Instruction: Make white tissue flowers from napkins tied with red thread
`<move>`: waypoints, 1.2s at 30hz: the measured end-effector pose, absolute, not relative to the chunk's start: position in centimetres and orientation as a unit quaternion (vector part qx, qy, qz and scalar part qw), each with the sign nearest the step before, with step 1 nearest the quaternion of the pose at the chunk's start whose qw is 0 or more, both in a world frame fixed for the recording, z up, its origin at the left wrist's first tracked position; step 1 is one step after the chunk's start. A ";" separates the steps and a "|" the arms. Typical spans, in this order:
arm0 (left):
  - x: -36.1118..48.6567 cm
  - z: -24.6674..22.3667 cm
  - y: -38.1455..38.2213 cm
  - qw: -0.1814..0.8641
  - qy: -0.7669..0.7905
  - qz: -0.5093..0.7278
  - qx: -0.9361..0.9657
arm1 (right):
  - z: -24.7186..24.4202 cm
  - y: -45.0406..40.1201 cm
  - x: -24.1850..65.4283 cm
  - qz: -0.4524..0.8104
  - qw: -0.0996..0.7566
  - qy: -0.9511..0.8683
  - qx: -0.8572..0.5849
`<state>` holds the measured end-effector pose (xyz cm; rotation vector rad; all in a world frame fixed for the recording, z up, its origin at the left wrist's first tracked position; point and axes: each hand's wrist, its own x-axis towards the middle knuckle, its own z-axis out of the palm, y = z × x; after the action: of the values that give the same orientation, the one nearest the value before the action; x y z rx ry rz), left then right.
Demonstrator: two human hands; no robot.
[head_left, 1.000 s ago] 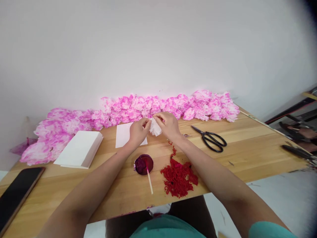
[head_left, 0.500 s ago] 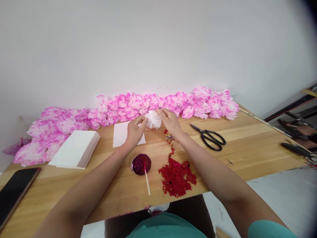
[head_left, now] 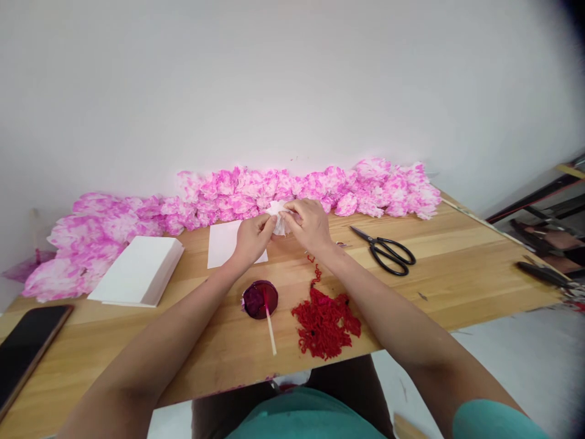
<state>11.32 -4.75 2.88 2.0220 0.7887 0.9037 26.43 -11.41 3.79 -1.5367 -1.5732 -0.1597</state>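
Observation:
A white paper flower [head_left: 279, 221] with pleated, gathered layers is held up over the far part of the wooden table. My left hand [head_left: 254, 236] pinches its left side. On its right, the fingers of my right hand [head_left: 309, 224] are closed on the upper layers, and they cover part of it. Beneath my left hand lies a sheet of white paper [head_left: 222, 245]. Nearer to me is a small round dish of dark purple-red dye [head_left: 254, 299], with a pale stick [head_left: 272, 335] leaning in it. A tangle of red yarn [head_left: 325, 326] lies to the dish's right.
Pink-and-white paper flowers [head_left: 256, 189] line the wall. Black-handled scissors [head_left: 388, 253] lie to the right, pliers [head_left: 543, 274] at the far right edge. A white paper stack [head_left: 139, 268] and a phone [head_left: 30, 347] are on the left.
My right hand has shifted slightly left, over more of the flower, and its fingers have come closer to my left hand. The flower's fanned layers look more bunched up.

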 end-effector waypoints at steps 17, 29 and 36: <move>11.2 2.5 -4.9 0.369 0.276 0.364 0.809 | 4.0 -11.4 26.6 0.078 0.526 -0.587 -0.611; 11.3 2.7 -4.7 0.497 0.244 0.412 0.724 | 3.6 -10.4 26.8 0.275 0.693 -0.402 -0.532; 11.3 2.9 -4.1 0.617 0.243 0.421 0.619 | 4.6 -11.1 27.2 0.192 0.691 -0.429 -0.549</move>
<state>11.32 -4.08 2.94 1.4252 0.5597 0.9691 27.16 -11.11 4.60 -1.2275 -0.9600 0.4291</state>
